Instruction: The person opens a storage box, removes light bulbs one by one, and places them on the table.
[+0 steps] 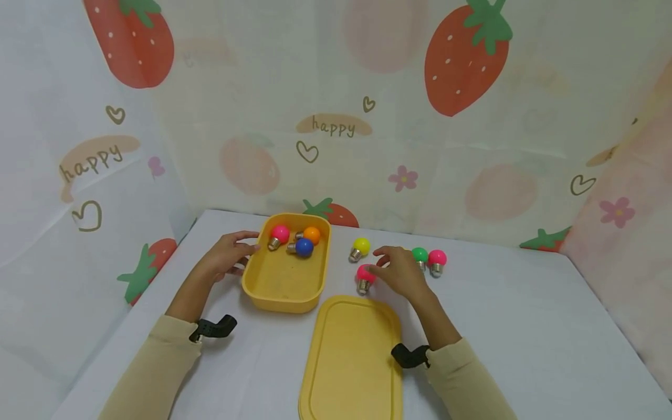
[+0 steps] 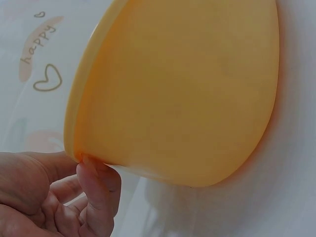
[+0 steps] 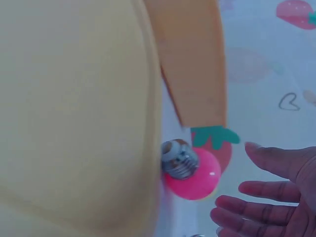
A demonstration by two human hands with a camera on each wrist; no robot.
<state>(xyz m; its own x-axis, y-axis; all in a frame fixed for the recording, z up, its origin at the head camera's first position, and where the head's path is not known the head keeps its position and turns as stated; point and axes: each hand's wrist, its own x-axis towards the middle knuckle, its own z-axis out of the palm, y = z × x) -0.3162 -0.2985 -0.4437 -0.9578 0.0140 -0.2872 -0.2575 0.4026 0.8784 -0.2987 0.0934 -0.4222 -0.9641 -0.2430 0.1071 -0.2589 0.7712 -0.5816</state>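
Observation:
At the left, my left hand (image 1: 227, 254) holds the rim of a yellow plastic box (image 1: 286, 304); the left wrist view shows thumb and fingertips (image 2: 89, 170) at the rim's corner. Inside the box lie a pink bulb (image 1: 280, 233), an orange bulb (image 1: 312, 235) and a blue bulb (image 1: 304, 248). My right hand (image 1: 401, 271) reaches beside another pink bulb (image 1: 366, 274), its fingers spread and apart from the bulb in the right wrist view. That bulb has a silver screw base (image 3: 180, 159) and stands just behind the yellow lid (image 1: 352, 356).
Behind the right hand's bulb is a yellow bulb (image 1: 360, 246). A green bulb (image 1: 419, 255) and one more pink bulb (image 1: 437, 260) stand right of the right hand, the green one partly hidden. A strawberry-printed cloth (image 1: 336, 175) hangs along the white table's back edge.

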